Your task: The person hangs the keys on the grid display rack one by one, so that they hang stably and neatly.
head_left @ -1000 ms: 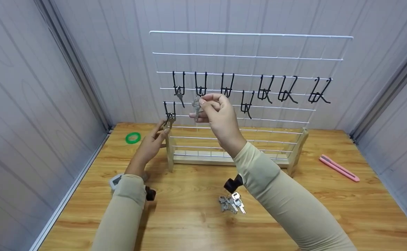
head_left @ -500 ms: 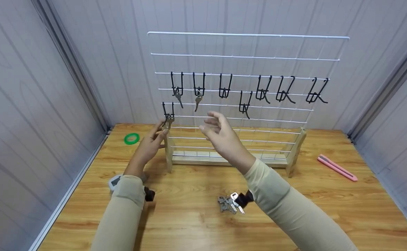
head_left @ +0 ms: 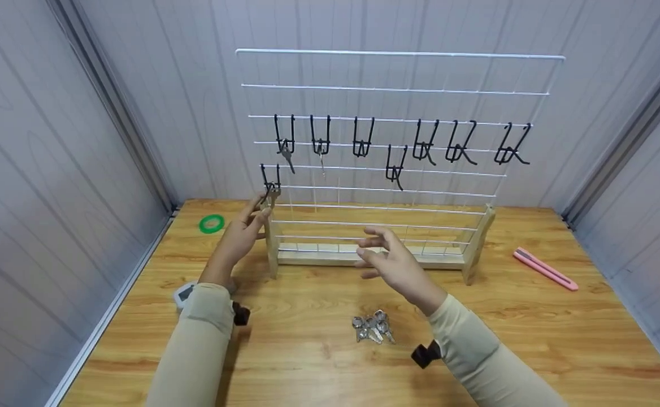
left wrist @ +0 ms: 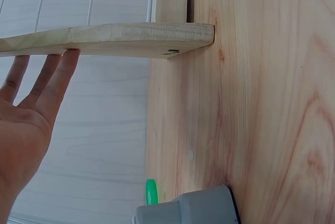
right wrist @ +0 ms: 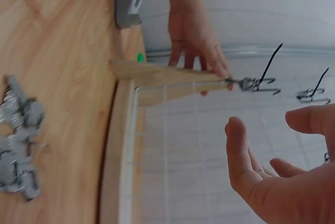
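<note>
A wooden tabletop [head_left: 318, 367] is sitting between pale panelled walls, carrying a white wire rack [head_left: 386, 169] on a wooden base, a green tape ring [head_left: 212, 224] and a pink knife [head_left: 545, 270]. The left hand [head_left: 239, 237] is touching the rack's left post with straight fingers, right by a key [head_left: 269, 195] on the lowest hook. The right hand [head_left: 398, 265] is hovering with fingers spread (holding nothing), near and above the loose pile of keys [head_left: 372, 328] lying on the tabletop.

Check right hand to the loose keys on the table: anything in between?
Nothing visible. The right hand hangs open above the table, in front of the rack's wooden base; the keys lie just below it on bare wood.
</note>
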{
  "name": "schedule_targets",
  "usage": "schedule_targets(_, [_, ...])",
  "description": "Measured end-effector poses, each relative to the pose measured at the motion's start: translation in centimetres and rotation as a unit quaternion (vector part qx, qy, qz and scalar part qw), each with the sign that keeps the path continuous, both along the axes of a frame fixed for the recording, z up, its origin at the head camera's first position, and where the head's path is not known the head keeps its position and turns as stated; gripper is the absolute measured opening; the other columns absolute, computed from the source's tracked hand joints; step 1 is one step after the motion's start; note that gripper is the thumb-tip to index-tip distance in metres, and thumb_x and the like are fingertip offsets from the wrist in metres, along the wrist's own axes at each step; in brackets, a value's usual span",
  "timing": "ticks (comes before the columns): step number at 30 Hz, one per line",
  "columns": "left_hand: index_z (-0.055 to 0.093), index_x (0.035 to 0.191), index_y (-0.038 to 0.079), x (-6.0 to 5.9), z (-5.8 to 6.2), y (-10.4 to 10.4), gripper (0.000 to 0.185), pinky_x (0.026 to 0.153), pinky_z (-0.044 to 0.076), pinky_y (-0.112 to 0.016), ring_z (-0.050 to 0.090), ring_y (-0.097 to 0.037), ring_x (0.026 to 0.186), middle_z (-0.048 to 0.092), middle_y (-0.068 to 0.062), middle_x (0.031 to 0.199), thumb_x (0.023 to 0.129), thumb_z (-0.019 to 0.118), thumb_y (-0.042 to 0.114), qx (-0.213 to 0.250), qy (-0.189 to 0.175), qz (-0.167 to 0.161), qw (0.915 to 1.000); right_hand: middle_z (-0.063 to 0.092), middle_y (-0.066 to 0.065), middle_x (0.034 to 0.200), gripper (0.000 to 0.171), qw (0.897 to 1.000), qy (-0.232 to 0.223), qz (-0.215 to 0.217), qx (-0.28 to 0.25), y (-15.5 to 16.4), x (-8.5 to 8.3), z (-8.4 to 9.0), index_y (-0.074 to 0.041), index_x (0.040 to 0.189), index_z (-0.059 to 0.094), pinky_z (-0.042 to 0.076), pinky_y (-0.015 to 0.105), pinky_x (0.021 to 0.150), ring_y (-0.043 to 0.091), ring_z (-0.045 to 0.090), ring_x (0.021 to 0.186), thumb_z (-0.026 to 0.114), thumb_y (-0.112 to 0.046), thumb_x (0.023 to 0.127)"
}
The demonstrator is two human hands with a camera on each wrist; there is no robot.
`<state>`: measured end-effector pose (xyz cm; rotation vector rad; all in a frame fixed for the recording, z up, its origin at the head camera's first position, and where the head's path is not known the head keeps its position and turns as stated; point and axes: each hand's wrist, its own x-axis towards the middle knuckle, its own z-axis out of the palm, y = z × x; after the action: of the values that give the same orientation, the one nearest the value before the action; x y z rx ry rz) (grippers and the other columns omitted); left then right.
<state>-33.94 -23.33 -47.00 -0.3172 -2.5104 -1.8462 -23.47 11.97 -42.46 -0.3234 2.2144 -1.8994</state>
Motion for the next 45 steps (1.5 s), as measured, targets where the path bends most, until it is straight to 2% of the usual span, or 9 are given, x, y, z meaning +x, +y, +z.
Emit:
schedule_targets(4, [0.028, 0.171, 0.025, 0.0, 0.0, 0.0, 0.062, 0.113, 0.057, -0.057, 0.047, -0.045, 0.152, 0.033, -0.026, 0.167, 0.114, 0.051, 0.038, 0.002, -0.002, 0.006, 1.0000, 0.050, 0.033, 0.149, 0.056, 1.000, -0.018, -0.008, 0.010, 1.4, 0.0, -2.1, 0.001, 0.159, 0.035, 0.068, 0.044, 0.093, 0.030, 0.074, 0.108, 0.059, -0.014, 0.110])
schedule_targets(9, [0.027, 0.171, 0.023, -0.1, -0.1, 0.0, 0.062, 0.112, 0.058, -0.057, 0.048, -0.047, 0.150, 0.034, -0.029, 0.165, 0.115, 0.050, 0.037, 0.006, 0.002, 0.004, 1.0000, 0.053, 0.034, 0.145, 0.055, 0.999, -0.037, -0.016, 0.010, 2.6, 0.2, -4.2, 0.005, 0.157, 0.035, 0.069, 0.041, 0.089, 0.025, 0.075, 0.101, 0.059, -0.014, 0.111])
schedule_targets(13, [0.026, 0.171, 0.024, -0.1, -0.1, 0.1, 0.063, 0.113, 0.057, -0.058, 0.047, -0.047, 0.152, 0.032, -0.028, 0.167, 0.115, 0.050, 0.038, 0.006, 0.001, 0.002, 1.0000, 0.054, 0.034, 0.143, 0.054, 0.998, -0.051, -0.022, 0.015, 3.5, 0.4, -5.4, 0.007, 0.155, 0.036, 0.069, 0.038, 0.087, 0.032, 0.075, 0.104, 0.058, -0.013, 0.111])
schedule_targets(18, [0.027, 0.171, 0.024, 0.0, 0.0, 0.0, 0.063, 0.113, 0.056, -0.060, 0.046, -0.046, 0.152, 0.031, -0.028, 0.168, 0.115, 0.051, 0.038, 0.003, 0.004, -0.001, 1.0000, 0.056, 0.028, 0.135, 0.053, 0.996, -0.064, -0.001, 0.059, 4.5, 0.9, -6.9, 0.008, 0.153, 0.039, 0.069, 0.042, 0.089, 0.034, 0.072, 0.105, 0.060, -0.015, 0.110])
schedule_targets(24, [0.025, 0.172, 0.024, 0.2, 0.1, 0.0, 0.065, 0.114, 0.056, -0.059, 0.047, -0.045, 0.152, 0.030, -0.026, 0.169, 0.114, 0.050, 0.041, -0.008, 0.003, 0.001, 1.0000, 0.061, 0.024, 0.127, 0.045, 0.988, -0.073, 0.043, 0.127, 5.3, 1.9, -8.3, 0.008, 0.145, 0.049, 0.069, 0.042, 0.081, 0.028, 0.074, 0.094, 0.062, -0.011, 0.107])
schedule_targets(30, [0.027, 0.171, 0.026, 0.2, 0.0, 0.1, 0.063, 0.114, 0.056, -0.059, 0.047, -0.044, 0.152, 0.030, -0.025, 0.169, 0.114, 0.050, 0.041, -0.009, -0.001, 0.006, 0.9999, 0.067, 0.017, 0.109, 0.027, 0.979, -0.040, 0.071, 0.189, 5.6, 2.2, -9.1, 0.006, 0.127, 0.061, 0.063, 0.030, 0.066, 0.019, 0.068, 0.079, 0.066, -0.009, 0.104])
schedule_targets(36, [0.028, 0.171, 0.024, 0.2, 0.0, 0.2, 0.061, 0.114, 0.056, -0.059, 0.047, -0.044, 0.151, 0.032, -0.026, 0.168, 0.115, 0.050, 0.036, -0.002, 0.002, 0.009, 1.0000, 0.064, 0.008, 0.093, 0.019, 0.973, -0.007, 0.078, 0.219, 5.2, 2.1, -9.5, 0.006, 0.116, 0.065, 0.051, 0.019, 0.056, 0.012, 0.058, 0.069, 0.068, -0.004, 0.100])
schedule_targets(39, [0.028, 0.171, 0.025, 0.1, 0.0, 0.2, 0.062, 0.113, 0.056, -0.059, 0.047, -0.044, 0.151, 0.032, -0.026, 0.168, 0.114, 0.051, 0.037, 0.001, 0.001, 0.009, 1.0000, 0.064, 0.006, 0.091, 0.020, 0.968, 0.007, 0.072, 0.241, 4.8, 2.0, -9.6, 0.003, 0.111, 0.067, 0.049, 0.018, 0.056, 0.011, 0.058, 0.068, 0.075, -0.009, 0.097])
schedule_targets(45, [0.028, 0.171, 0.028, 0.1, 0.0, 0.2, 0.063, 0.114, 0.056, -0.059, 0.048, -0.044, 0.151, 0.034, -0.025, 0.167, 0.114, 0.051, 0.040, -0.004, -0.005, 0.011, 0.9999, 0.064, 0.005, 0.090, 0.022, 0.944, 0.070, 0.056, 0.318, 4.0, 2.0, -9.8, -0.004, 0.099, 0.070, 0.048, 0.026, 0.070, 0.014, 0.055, 0.081, 0.086, -0.014, 0.088])
